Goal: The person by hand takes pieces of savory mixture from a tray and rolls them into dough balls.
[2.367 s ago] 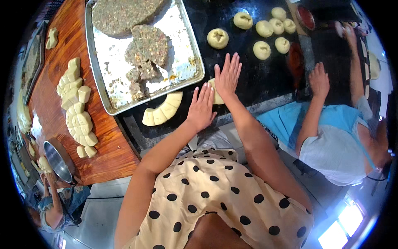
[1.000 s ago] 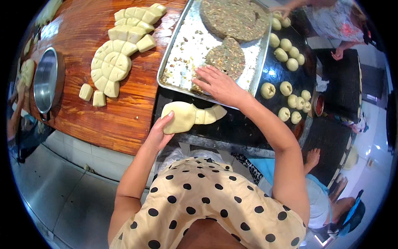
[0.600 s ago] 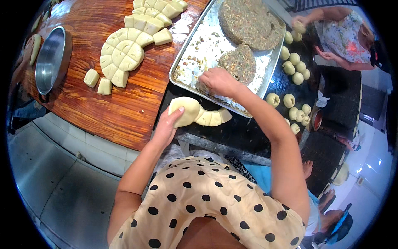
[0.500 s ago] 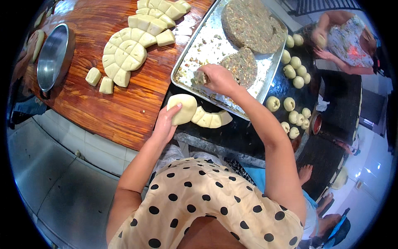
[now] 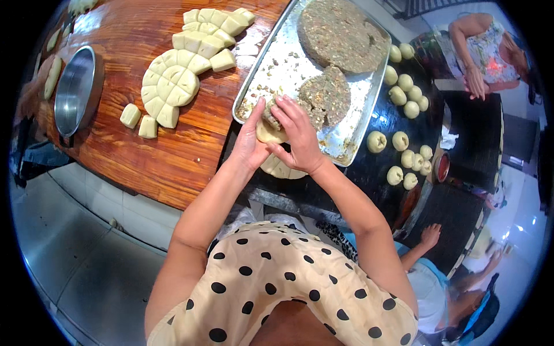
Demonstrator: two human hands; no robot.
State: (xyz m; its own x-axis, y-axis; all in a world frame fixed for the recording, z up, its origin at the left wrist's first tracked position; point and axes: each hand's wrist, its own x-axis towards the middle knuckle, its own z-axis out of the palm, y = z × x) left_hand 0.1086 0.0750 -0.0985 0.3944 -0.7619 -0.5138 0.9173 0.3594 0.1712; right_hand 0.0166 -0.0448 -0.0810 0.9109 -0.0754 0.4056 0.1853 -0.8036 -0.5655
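A flat round of dough [image 5: 271, 134] rests on my left hand [image 5: 251, 141], whose fingers curl round its left side. On top of it sits a lump of filling [image 5: 270, 117], partly covered by fingers. My right hand [image 5: 300, 137] is closed over the filling and the dough's right side. Both hands are above the near edge of a metal tray [image 5: 360, 138]. In that tray lie a large slab of speckled filling [image 5: 340, 37] and a smaller broken mound [image 5: 330, 95]. Just below my hands, a row of cut dough pieces [image 5: 281, 167] lies on the black surface.
Cut dough pieces [image 5: 173, 81] spread over the wooden table [image 5: 190, 150] at left, beside a steel basin [image 5: 75, 92]. Several formed dough balls [image 5: 411, 109] sit right of the tray. A red-filled bowl [image 5: 441, 167] stands farther right. Other people [image 5: 490, 46] work at the right.
My right hand has brought the lump of filling from the tray to the dough round. My left hand has moved right and slightly up, and both hands now meet around the dough.
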